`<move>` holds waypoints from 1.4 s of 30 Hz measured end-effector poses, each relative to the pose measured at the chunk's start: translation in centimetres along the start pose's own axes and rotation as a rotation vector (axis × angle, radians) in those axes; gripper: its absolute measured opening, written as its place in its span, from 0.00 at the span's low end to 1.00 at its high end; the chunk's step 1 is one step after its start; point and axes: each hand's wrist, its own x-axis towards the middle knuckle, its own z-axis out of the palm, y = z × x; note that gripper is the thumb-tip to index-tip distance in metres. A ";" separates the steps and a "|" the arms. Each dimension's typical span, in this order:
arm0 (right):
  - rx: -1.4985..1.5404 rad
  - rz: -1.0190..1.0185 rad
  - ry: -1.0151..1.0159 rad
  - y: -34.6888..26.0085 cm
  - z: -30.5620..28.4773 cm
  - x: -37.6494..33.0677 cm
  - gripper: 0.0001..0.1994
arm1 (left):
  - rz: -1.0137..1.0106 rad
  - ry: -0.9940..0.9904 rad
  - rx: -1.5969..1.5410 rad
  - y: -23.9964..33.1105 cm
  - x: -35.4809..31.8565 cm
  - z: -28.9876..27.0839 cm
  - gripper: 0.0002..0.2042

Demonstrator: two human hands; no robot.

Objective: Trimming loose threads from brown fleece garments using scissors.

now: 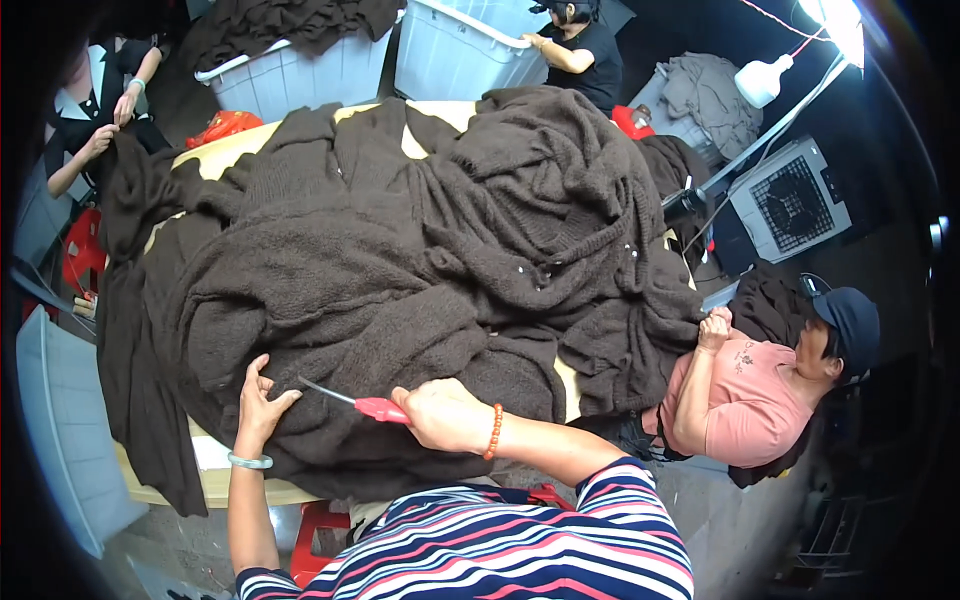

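Note:
Dark brown knitted garments (300, 240) lie in a thick heap before me. My right hand (445, 412), with an orange bead bracelet, is closed round a red-handled tool (381, 409) with a thin, slightly curved metal blade. Its tip points left, over the knit and near my left hand. Whether the blade is single or double is too small to tell. My left hand (262, 402), wearing a pale bangle, rests at the near left side of the heap. Its thumb and fingers are apart, with nothing visible between them.
The pale yellow table (205, 165) shows between garments. Co-workers handle cloth at the far left and right; another stands by the grey-blue bins (465, 50). A lamp (764, 80) on a pole stands right. A red stool (315, 540) is below me, a pale bin (65, 430) left.

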 end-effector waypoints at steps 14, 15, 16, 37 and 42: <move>-0.053 0.062 -0.044 0.4 -1.0 -2.4 0.07 | -0.256 -0.079 -0.509 1.8 -3.2 1.2 0.10; -0.059 0.058 -0.071 0.2 -1.0 -2.5 0.07 | -0.234 -0.053 -0.460 1.9 -3.6 1.5 0.09; -0.067 0.056 -0.095 0.0 -0.9 -2.6 0.07 | -0.210 -0.028 -0.412 2.2 -3.9 1.7 0.09; -0.070 -0.104 -0.154 -3.0 1.4 -3.7 0.07 | -0.263 0.096 -0.860 0.7 -8.6 3.5 0.09; -0.006 -0.082 -0.107 -2.4 1.1 -4.3 0.06 | 0.190 0.337 0.581 1.6 -11.3 1.6 0.13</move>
